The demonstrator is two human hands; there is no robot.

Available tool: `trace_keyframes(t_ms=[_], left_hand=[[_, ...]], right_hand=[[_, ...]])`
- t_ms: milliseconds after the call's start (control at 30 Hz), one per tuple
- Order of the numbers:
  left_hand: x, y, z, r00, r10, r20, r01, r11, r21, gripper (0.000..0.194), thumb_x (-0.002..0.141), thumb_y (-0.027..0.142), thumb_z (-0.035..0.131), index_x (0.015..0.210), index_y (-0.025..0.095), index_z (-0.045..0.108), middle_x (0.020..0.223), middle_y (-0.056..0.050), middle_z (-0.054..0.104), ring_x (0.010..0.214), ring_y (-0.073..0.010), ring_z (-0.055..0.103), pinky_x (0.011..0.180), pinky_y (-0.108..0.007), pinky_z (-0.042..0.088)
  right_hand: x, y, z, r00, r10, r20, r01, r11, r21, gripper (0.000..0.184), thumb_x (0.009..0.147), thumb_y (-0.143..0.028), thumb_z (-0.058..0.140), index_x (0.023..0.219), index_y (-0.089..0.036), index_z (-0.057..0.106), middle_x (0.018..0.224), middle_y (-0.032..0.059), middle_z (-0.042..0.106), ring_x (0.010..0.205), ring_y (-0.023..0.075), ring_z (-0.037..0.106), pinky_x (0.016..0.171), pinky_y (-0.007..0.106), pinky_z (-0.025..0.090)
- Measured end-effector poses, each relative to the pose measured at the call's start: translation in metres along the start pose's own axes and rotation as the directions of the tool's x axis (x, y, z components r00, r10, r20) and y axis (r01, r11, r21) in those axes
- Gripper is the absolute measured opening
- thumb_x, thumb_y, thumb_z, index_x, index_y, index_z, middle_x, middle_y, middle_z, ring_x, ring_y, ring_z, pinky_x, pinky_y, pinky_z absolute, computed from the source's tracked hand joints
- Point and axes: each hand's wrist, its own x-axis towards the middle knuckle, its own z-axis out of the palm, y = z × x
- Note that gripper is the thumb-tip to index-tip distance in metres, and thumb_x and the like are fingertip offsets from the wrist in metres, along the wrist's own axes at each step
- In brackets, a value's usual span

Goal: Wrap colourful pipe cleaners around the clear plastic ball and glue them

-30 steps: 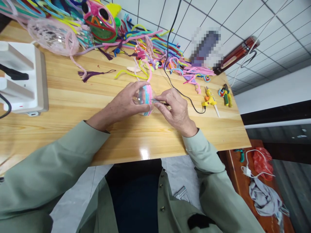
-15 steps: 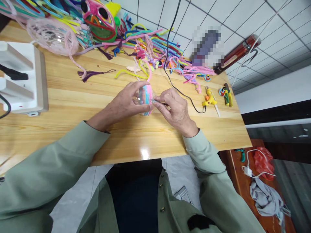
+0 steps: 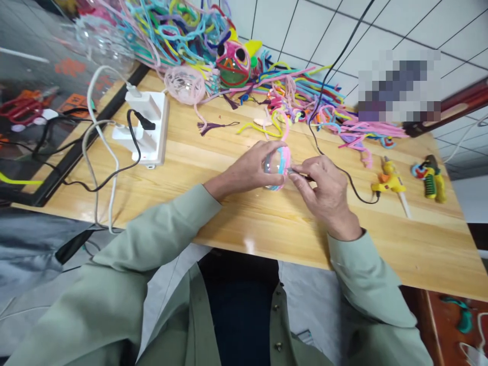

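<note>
My left hand point(image 3: 253, 168) is wrapped round a clear plastic ball point(image 3: 275, 165) banded with blue and pink fuzzy pipe cleaner. Its thumb and fingers clasp the ball from the left. Pinched in my right hand point(image 3: 322, 185) is a thin, dark-and-silver pointed tool point(image 3: 305, 176), its tip against the ball's pink edge. The tool's exact kind is hidden by my fingers. Just behind the ball, a yellow pipe cleaner point(image 3: 257, 129) and a pink one point(image 3: 285, 127) lie on the table.
Piled pipe cleaners point(image 3: 179, 30) line the back, beside a pink-and-green mask-like ball point(image 3: 234, 63). A white power strip point(image 3: 158, 137) with cables stands left. Rightward lie a yellow glue gun point(image 3: 389, 184) with its cord and green-yellow pliers point(image 3: 432, 183). A dark red flask point(image 3: 450, 104) leans behind.
The view has swung left, so everything appears further right and the cables at the left now show. Both hands keep their hold on the ball and the tool.
</note>
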Motion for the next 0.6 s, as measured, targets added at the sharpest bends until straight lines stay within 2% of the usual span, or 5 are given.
trace_keyframes(t_ms=[267, 500, 600], left_hand=[[0.0002, -0.0020, 0.0030, 1.000, -0.006, -0.017, 0.005, 1.000, -0.008, 0.080, 0.087, 0.044, 0.089, 0.160, 0.023, 0.066, 0.149, -0.015, 0.071, 0.128, -0.0321, 0.066, 0.116, -0.050, 0.059], [0.0010, 0.0001, 0.0011, 1.000, -0.008, -0.004, 0.008, 1.000, 0.011, 0.080, 0.083, 0.040, 0.091, 0.158, 0.027, 0.067, 0.151, -0.013, 0.071, 0.121, -0.0311, 0.068, 0.111, -0.049, 0.061], [0.0006, 0.0009, -0.0002, 0.999, -0.033, -0.012, 0.033, 0.999, 0.018, 0.083, 0.082, 0.040, 0.091, 0.159, 0.025, 0.065, 0.155, -0.014, 0.069, 0.128, -0.0327, 0.068, 0.111, -0.048, 0.061]], right_hand=[[-0.0016, 0.0015, 0.0012, 1.000, -0.008, -0.021, 0.008, 1.000, -0.008, 0.012, 0.113, -0.033, 0.075, 0.113, -0.024, 0.081, 0.095, 0.0061, 0.079, 0.085, 0.0217, 0.075, 0.069, 0.035, 0.056], [0.0000, -0.0003, 0.0003, 1.000, 0.007, -0.003, -0.007, 1.000, 0.005, 0.010, 0.112, -0.032, 0.075, 0.113, -0.025, 0.081, 0.094, 0.0052, 0.078, 0.084, 0.0214, 0.074, 0.072, 0.035, 0.056], [0.0006, -0.0018, -0.0008, 1.000, 0.013, 0.022, -0.013, 1.000, 0.000, 0.013, 0.115, -0.034, 0.072, 0.113, -0.024, 0.081, 0.097, 0.0058, 0.078, 0.087, 0.0214, 0.074, 0.076, 0.036, 0.057]])
